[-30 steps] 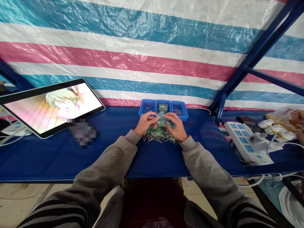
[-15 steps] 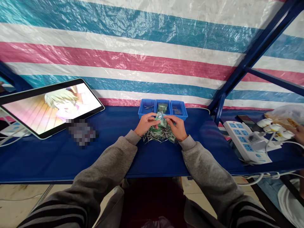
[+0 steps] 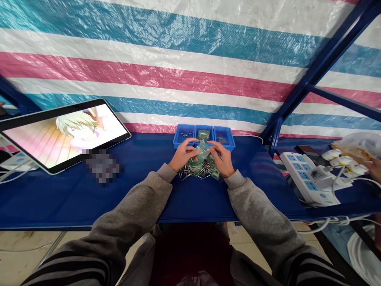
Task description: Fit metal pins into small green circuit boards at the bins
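A small clear greenish plastic bag (image 3: 203,150) is stretched between my two hands over a pile. My left hand (image 3: 182,155) grips its left side with thumb and fingers. On the other side, the thumb and index finger of my right hand (image 3: 222,159) are at the bag's right edge; the exact contact is hard to see. Under them lies a heap of thin metal pin-like pieces (image 3: 193,171), mixed with more greenish plastic bags (image 3: 214,171). Just behind stand three blue bins: the left bin (image 3: 177,140) has a few metal pieces, the middle bin (image 3: 211,140) green bags, the right bin (image 3: 232,146) small flat pieces.
A tablet (image 3: 126,138) playing a cartoon leans at the left, beside a blurred-out item (image 3: 103,167). To the right are a power strip (image 3: 300,171) with plugs and a blue metal frame (image 3: 297,95). Another person's hand (image 3: 375,169) shows at the right edge.
My fingertips have moved apart from the bag's middle towards its sides, and the bag looks more spread out. The bins and pile stay put.
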`<state>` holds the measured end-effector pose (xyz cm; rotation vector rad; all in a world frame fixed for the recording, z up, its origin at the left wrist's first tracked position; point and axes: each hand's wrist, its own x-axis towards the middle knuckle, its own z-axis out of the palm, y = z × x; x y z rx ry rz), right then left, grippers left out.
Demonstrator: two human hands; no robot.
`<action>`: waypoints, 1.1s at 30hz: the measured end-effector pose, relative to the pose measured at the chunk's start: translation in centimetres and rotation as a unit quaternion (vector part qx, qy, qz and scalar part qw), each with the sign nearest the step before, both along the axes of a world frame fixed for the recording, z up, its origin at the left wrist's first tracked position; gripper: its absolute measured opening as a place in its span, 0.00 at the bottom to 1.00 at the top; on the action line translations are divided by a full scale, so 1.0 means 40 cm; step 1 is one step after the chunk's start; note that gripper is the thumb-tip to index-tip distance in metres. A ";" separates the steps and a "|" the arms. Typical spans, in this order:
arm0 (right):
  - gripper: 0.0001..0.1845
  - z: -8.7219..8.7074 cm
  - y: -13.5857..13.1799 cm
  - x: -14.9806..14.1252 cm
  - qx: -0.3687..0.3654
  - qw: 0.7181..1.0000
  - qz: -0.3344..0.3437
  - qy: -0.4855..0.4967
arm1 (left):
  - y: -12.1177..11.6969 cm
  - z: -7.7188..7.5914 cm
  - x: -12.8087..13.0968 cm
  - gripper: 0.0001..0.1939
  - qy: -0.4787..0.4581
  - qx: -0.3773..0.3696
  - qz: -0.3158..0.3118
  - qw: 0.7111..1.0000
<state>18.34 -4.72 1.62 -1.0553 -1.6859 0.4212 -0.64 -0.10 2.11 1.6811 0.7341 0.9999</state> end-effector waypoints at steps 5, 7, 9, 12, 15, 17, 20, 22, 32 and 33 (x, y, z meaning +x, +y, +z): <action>0.11 0.000 0.007 0.002 0.060 0.996 0.027 -0.054 | 0.006 0.003 -0.005 0.19 -0.028 -0.061 -0.012 0.998; 0.11 -0.005 0.012 0.003 0.033 0.999 0.004 -0.037 | 0.009 0.002 -0.006 0.20 -0.015 -0.038 -0.017 0.999; 0.13 -0.010 0.016 0.003 -0.009 1.000 -0.015 -0.002 | 0.009 0.003 -0.007 0.22 0.011 0.017 -0.009 1.000; 0.16 -0.013 0.017 0.002 -0.081 0.994 -0.001 0.071 | 0.004 0.006 -0.009 0.18 0.036 0.047 -0.007 0.998; 0.18 -0.009 0.017 -0.001 -0.153 0.978 0.052 0.132 | -0.002 0.013 -0.012 0.19 0.028 -0.011 -0.035 0.999; 0.19 -0.003 0.016 -0.001 -0.186 0.966 0.090 0.157 | -0.002 0.017 -0.015 0.21 0.021 -0.018 -0.012 1.000; 0.19 0.005 0.016 0.005 -0.238 0.949 0.136 0.152 | 0.004 0.021 -0.018 0.17 -0.005 0.015 0.068 0.998; 0.18 0.009 0.017 0.012 -0.281 0.939 0.161 0.117 | 0.010 0.021 -0.022 0.16 -0.025 0.032 0.107 0.993; 0.25 0.022 0.029 0.034 -0.280 0.894 0.002 0.351 | 0.038 0.017 -0.044 0.13 -0.063 0.055 0.205 0.975; 0.24 0.022 0.030 0.036 -0.282 0.895 -0.007 0.346 | 0.039 0.016 -0.045 0.13 -0.055 0.056 0.199 0.977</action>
